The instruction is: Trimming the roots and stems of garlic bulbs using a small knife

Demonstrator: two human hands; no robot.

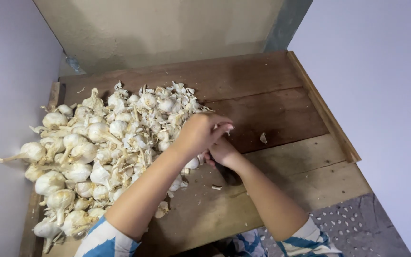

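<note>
Wooden planks [281, 190] are forming the work surface, hemmed by pale walls, with a perforated grey mat [357, 223] lying at the near right corner. Nearest the camera, two forearms in blue-and-white sleeves [105, 240] are reaching forward over the boards. Further out, the right hand [222, 153] is sitting low, its fingers curling shut around something dark that is mostly hidden. Just above it, the left hand [200, 132] is closing its fingers together over a garlic bulb [192, 163] at the pile's edge; how firmly, I cannot tell. Beyond and to the left, the garlic pile [96, 147] is spreading across the boards among loose papery skins [167, 102]. A single clove [263, 138] is lying apart to the right.
</note>
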